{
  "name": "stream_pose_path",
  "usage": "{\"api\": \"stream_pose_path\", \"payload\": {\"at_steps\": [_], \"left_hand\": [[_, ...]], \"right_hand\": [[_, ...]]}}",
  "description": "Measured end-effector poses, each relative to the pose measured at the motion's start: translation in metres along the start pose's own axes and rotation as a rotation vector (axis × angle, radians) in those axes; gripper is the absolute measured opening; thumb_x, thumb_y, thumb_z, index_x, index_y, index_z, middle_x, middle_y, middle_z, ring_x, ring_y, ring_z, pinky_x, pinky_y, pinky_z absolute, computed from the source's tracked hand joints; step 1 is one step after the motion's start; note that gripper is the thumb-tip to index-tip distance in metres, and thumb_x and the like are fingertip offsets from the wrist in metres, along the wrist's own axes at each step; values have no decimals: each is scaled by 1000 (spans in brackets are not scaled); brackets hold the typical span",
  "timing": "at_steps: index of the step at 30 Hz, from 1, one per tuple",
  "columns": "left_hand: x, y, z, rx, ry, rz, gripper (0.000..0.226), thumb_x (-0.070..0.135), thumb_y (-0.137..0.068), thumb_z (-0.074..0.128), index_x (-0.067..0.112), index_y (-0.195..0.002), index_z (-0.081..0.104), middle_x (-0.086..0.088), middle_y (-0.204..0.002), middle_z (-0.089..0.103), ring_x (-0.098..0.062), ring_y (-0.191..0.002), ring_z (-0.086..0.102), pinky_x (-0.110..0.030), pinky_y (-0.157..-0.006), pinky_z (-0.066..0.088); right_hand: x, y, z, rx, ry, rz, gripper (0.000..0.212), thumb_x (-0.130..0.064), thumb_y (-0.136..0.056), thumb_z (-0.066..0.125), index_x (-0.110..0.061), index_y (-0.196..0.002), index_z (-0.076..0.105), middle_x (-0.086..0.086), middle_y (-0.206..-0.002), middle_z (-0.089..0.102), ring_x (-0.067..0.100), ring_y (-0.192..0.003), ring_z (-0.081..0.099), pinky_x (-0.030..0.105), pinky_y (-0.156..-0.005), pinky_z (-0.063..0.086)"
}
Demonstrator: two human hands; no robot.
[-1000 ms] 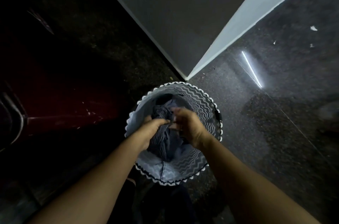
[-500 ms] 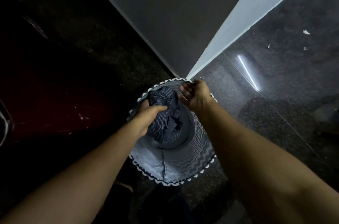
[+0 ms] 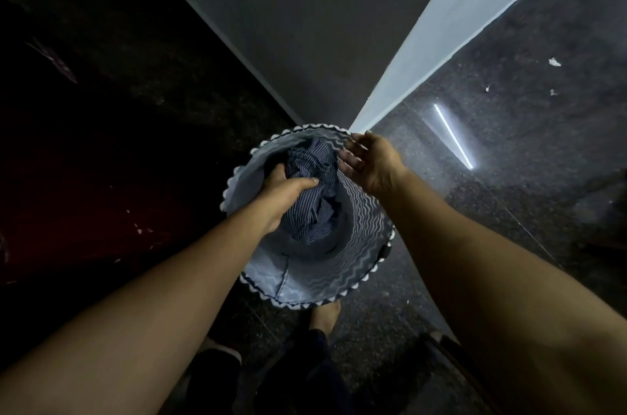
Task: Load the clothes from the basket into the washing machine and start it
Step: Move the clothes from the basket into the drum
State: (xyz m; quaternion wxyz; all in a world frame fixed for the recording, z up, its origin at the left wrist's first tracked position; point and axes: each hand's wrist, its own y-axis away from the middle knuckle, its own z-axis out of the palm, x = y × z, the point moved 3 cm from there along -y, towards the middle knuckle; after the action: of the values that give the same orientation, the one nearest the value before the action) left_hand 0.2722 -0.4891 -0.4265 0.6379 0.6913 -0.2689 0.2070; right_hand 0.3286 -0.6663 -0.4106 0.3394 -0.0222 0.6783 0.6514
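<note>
A round fabric basket (image 3: 356,245) with grey zigzag lining and a white scalloped rim stands on the floor in front of my feet. Inside it lies a bundle of dark blue striped clothes (image 3: 312,207). My left hand (image 3: 285,190) grips the bundle from the left, fingers curled into the cloth. My right hand (image 3: 369,163) hovers at the basket's far right rim, fingers spread and loosely straight, holding nothing. The washing machine is not clearly visible.
A grey wall corner with a pale blue edge (image 3: 441,41) rises just behind the basket. A dark red object (image 3: 68,204) fills the shadowed left side. Speckled dark floor (image 3: 509,177) with a bright light reflection stretches to the right. My bare foot (image 3: 325,316) stands below the basket.
My right hand let go of the clothes, rose to the basket's far rim and opened its fingers. My left hand kept its grip and lifted the bundle higher in the basket.
</note>
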Motion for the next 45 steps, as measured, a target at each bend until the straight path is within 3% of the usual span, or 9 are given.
{"api": "stream_pose_path", "payload": {"at_steps": [8, 13, 15, 20, 27, 30, 36, 39, 45], "left_hand": [[-4, 21, -14, 6, -33, -24, 59, 30, -83, 77, 19, -133, 48, 2, -124, 62, -21, -108, 61, -40, -96, 51], [19, 65, -22, -2, 15, -11, 58, 32, -83, 79, 20, -132, 51, 0, -120, 67, -21, -104, 66, -40, -92, 55], [34, 95, -26, -17, 32, 6, 58, 36, -82, 79, 21, -132, 53, 0, -119, 69, -22, -104, 68, -43, -96, 55], [86, 180, -43, -47, 50, 89, 53, 54, -78, 77, 25, -122, 67, -1, -109, 77, -23, -99, 74, -47, -96, 57], [164, 288, -53, -40, 81, 167, 44, 52, -99, 52, 14, -109, 73, -5, -101, 78, -10, -82, 75, -17, -60, 54], [192, 325, -47, -118, 161, 141, 48, 50, -102, 45, 12, -115, 71, -12, -114, 74, -20, -95, 74, -28, -76, 58], [229, 380, -68, -194, 51, 297, 35, 38, -102, 50, 22, -132, 60, -3, -130, 65, -23, -111, 65, -44, -97, 50], [245, 394, -92, -5, -103, 449, 30, 25, -97, 61, 29, -127, 60, -1, -131, 65, -17, -115, 63, -43, -102, 49], [274, 425, -105, 93, -274, 592, 96, 6, -85, 75, 25, -158, 15, 7, -144, 43, -11, -121, 47, -12, -86, 44]], "right_hand": [[9, 26, 0, -61, 133, -14, 26, -32, -104, 47, -16, -103, 67, 5, -108, 68, 22, -92, 64, 34, -71, 53], [13, 72, 0, -119, 311, -60, 43, -29, -103, 50, 0, -133, 60, 25, -131, 63, 44, -114, 64, 52, -98, 52], [11, 105, -2, -155, 421, -123, 40, -29, -103, 49, 1, -128, 62, 19, -112, 69, 34, -92, 68, 42, -81, 55], [-7, 193, -9, -335, 673, -380, 16, -33, -104, 52, -30, -112, 65, 3, -109, 69, 18, -92, 65, 35, -81, 56], [-48, 307, -10, -420, 906, -906, 86, -79, -83, 58, -38, -153, 31, -10, -152, 45, 6, -136, 48, 39, -112, 44], [-63, 348, 6, -505, 1055, -1009, 96, -77, -74, 70, -36, -152, 32, -8, -150, 45, 7, -135, 48, 33, -111, 42], [-121, 396, 16, -446, 531, -950, 11, -8, -95, 65, -16, -103, 67, -4, -93, 74, 11, -88, 68, 33, -79, 53], [-153, 425, 20, -523, 329, -840, 12, -10, -100, 58, -9, -104, 70, 9, -97, 76, 23, -93, 71, 35, -82, 57], [-210, 519, 46, -787, 169, -789, 22, -11, -97, 55, -5, -115, 65, 17, -105, 72, 29, -93, 70, 39, -84, 59]]}}
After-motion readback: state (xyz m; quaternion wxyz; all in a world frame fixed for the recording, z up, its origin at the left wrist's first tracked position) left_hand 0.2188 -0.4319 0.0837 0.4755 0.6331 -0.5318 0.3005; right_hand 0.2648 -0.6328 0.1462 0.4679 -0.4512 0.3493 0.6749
